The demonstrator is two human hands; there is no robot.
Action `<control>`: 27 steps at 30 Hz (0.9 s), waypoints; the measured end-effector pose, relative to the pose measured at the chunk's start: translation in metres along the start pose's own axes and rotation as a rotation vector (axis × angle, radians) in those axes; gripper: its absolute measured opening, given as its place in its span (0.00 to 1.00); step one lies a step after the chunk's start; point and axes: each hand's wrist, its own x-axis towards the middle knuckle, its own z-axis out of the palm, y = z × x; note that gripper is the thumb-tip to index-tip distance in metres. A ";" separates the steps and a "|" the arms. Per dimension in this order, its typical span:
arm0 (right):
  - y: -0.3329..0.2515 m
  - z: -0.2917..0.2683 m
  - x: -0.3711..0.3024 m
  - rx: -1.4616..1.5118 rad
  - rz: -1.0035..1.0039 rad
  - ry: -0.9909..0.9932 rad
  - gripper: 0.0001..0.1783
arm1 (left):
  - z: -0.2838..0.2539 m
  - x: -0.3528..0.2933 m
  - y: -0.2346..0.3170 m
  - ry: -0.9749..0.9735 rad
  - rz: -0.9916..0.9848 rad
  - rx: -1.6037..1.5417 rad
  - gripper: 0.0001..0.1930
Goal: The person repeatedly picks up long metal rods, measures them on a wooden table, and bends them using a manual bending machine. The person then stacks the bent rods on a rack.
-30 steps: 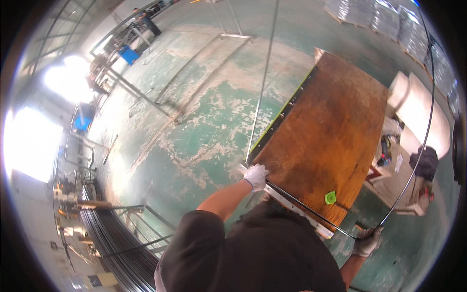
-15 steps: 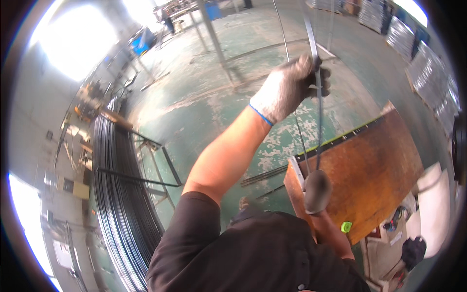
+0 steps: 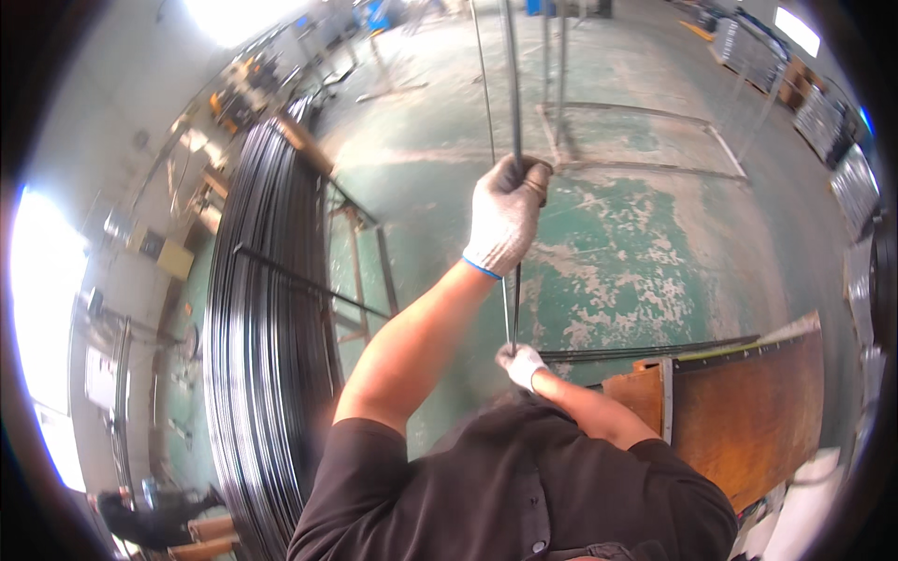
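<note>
My left hand (image 3: 508, 213), in a whitish knit glove with a blue cuff edge, is closed around a long, thin dark metal bar (image 3: 515, 103). The bar runs beyond the upper edge of the view. A thinner rod (image 3: 483, 70) runs alongside it and passes behind this hand. Closer to my body, my right hand (image 3: 523, 366), also gloved, is closed around the lower part of the bar, where the thinner rod meets it. How its fingers sit on each piece is too small to tell. Both hands are over the green floor, left of a brown table (image 3: 739, 421).
A long bundle of dark metal bars (image 3: 267, 327) lies on a rack (image 3: 318, 285) at left. Several bars (image 3: 599, 354) lie low beside the table. A metal frame (image 3: 645, 166) stands farther off on the worn floor. Wrapped stacks (image 3: 853, 192) line the right side.
Both hands have moved left with the bar and thinner rod, away from the table. My view has turned left, so table and bundle appear farther right. Both hands stay closed.
</note>
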 end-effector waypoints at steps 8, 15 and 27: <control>-0.116 0.067 0.105 0.222 0.144 -0.402 0.17 | -0.132 0.037 -0.052 0.036 -0.173 0.273 0.15; -0.132 0.128 0.243 0.010 0.092 -0.583 0.25 | -0.236 0.096 -0.076 0.334 -0.252 0.308 0.09; -0.330 0.224 0.392 -0.398 -0.087 -0.691 0.30 | -0.426 0.085 -0.178 0.999 -0.357 0.243 0.12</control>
